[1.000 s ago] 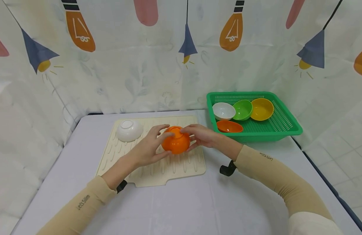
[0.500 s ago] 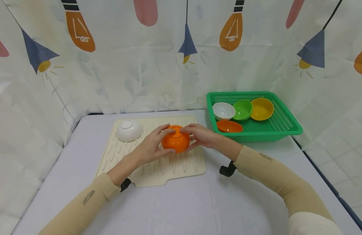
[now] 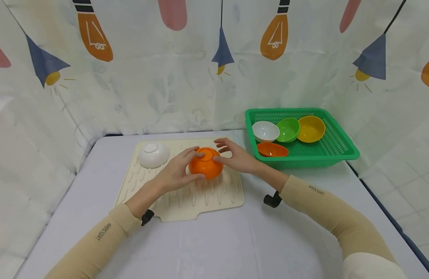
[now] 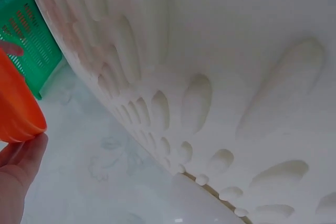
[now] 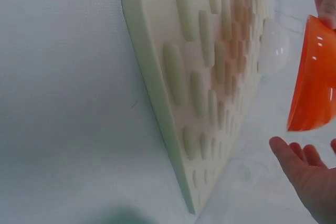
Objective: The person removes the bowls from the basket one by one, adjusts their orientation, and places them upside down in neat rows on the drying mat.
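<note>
An orange bowl (image 3: 205, 169) is held bottom up over the cream drying mat (image 3: 218, 201), its foot ring facing the head camera. My left hand (image 3: 174, 172) grips it from the left, thumb on the near side and fingers on the far side. In the left wrist view, fingers (image 4: 31, 156) press on the orange bowl (image 4: 18, 108). My right hand (image 3: 237, 158) is just right of the bowl, fingers spread. The right wrist view shows a gap between that right hand (image 5: 307, 174) and the bowl's rim. A white bowl (image 3: 153, 155) lies upside down at the mat's back left.
At the back right stands a green basket (image 3: 340, 154). Inside are a white bowl (image 3: 265, 131), a green bowl (image 3: 288, 130), a yellow bowl (image 3: 311, 129) and an orange-red bowl (image 3: 272, 149). A patterned curtain (image 3: 186, 89) hangs behind the white-covered table (image 3: 214, 248).
My right hand has let go of the orange bowl and drawn its fingers up and apart. The bowl, in my left hand, has shifted slightly left and back.
</note>
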`<state>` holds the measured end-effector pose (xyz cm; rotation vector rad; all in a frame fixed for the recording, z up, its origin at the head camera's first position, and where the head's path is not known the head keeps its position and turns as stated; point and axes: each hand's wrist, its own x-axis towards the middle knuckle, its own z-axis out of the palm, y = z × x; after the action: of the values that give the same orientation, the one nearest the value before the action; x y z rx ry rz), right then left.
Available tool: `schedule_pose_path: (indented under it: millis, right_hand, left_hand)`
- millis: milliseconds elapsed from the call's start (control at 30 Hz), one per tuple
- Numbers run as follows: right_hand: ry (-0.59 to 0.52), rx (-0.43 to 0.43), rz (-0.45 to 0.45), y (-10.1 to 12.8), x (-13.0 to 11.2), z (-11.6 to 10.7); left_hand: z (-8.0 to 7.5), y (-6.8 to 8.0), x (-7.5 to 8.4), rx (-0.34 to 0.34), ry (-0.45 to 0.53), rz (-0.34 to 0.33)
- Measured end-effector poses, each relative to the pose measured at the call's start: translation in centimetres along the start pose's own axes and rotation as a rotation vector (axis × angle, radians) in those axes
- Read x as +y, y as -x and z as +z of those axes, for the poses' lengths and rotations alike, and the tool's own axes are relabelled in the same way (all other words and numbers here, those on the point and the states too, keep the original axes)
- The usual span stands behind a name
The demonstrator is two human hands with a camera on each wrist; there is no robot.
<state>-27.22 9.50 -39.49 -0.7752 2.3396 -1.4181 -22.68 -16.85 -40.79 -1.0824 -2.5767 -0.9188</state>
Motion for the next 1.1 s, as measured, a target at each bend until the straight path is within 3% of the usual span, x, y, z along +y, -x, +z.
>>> schedule_pose_path:
  millis: [133, 267, 400, 500, 733, 1100]
  right_hand:
    - [0.123, -0.024, -0.248, 0.2, -0.1, 0.3]
    - [0.258, -0.055, -0.345, -0.2, -0.4, 1.0]
    - [0.392, -0.051, -0.356, -0.9, -0.2, 1.6]
    - [0.433, -0.045, -0.353, -1.4, -0.2, 1.9]
    - [0.443, -0.038, -0.288, -3.2, -0.8, 2.6]
    - [0.411, -0.017, -0.226, -6.5, 0.2, 3.9]
  left_hand:
    - [-0.3, 0.2, -0.6, -0.004, 0.012, -0.008]
    - [-0.6, 0.2, -1.3, -0.001, 0.030, -0.017]
    - [-0.9, 0.2, -1.7, 0.007, 0.032, -0.023]
    - [-1.2, 0.2, -2.1, 0.007, 0.004, -0.035]
    - [-2.0, -0.3, -3.6, -0.023, -0.034, -0.071]
    - [-2.6, -0.8, -6.6, -0.047, 0.000, -0.168]
